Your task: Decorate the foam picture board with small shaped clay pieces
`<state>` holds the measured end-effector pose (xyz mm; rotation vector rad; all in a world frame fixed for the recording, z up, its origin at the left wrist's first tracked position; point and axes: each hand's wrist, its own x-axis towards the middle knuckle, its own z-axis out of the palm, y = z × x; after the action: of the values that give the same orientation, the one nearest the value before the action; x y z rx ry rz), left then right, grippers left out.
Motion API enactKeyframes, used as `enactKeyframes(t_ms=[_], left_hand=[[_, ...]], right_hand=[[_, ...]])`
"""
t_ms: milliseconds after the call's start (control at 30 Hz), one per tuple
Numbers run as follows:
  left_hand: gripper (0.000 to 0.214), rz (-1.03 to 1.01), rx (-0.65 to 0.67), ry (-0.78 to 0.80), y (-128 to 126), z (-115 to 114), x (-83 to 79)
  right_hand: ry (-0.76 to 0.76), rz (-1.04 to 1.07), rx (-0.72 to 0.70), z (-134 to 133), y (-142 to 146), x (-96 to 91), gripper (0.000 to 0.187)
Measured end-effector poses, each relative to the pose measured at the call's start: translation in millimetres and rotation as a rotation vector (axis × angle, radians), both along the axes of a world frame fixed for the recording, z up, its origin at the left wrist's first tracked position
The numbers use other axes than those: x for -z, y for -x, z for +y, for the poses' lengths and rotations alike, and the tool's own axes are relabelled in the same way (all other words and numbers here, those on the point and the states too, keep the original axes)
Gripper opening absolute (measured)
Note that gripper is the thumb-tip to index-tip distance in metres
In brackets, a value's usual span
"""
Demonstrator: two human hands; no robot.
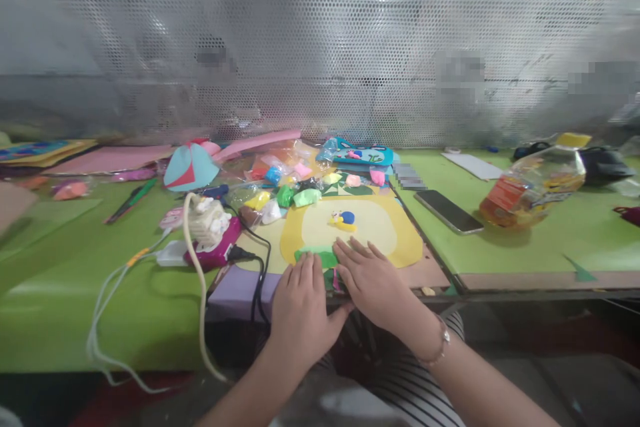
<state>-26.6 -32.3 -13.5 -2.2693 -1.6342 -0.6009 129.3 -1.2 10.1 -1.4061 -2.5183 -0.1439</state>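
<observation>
A flat strip of green (324, 257), seemingly soft modelling clay, lies along the near edge of a yellow paper sheet (410, 240) with a cream oval on it. Over the strip's left and middle part my left hand (301, 300) rests with its fingers stretched out flat. My right hand (373, 280) lies with fingers extended at the strip's right end, partly on the paper. The two thumbs come close together below. Beyond the fingertips sits a small figure (345, 219) in blue, yellow and white. Several clay lumps, including a green one (307, 197), lie behind the sheet.
A magenta power socket block (215, 250) with cables stands left of the paper. To the right are a phone (449, 211) and a tilted plastic bottle (537, 190) of amber liquid. A perforated metal panel (320, 60) closes the table's back. Scissors (131, 201) lie at left.
</observation>
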Motion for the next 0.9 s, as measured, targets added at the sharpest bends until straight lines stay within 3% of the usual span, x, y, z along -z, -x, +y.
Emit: enactKeyframes(t_ms=[500, 733, 900], left_hand=[[0.072, -0.011, -0.026, 0.028, 1, 0, 0.2], [0.09, -0.011, -0.021, 0.077, -7, 4, -17.0], [0.092, 0.02, 0.192, 0.129, -26, 17, -16.3]], right_hand=[[-0.073, -0.04, 0.119, -5, -24, -0.8, 0.045], [-0.051, -0.023, 0.119, -1, -56, -13.9, 0.044], [0.002, 0.011, -0.016, -1, -53, -8.1, 0.046]])
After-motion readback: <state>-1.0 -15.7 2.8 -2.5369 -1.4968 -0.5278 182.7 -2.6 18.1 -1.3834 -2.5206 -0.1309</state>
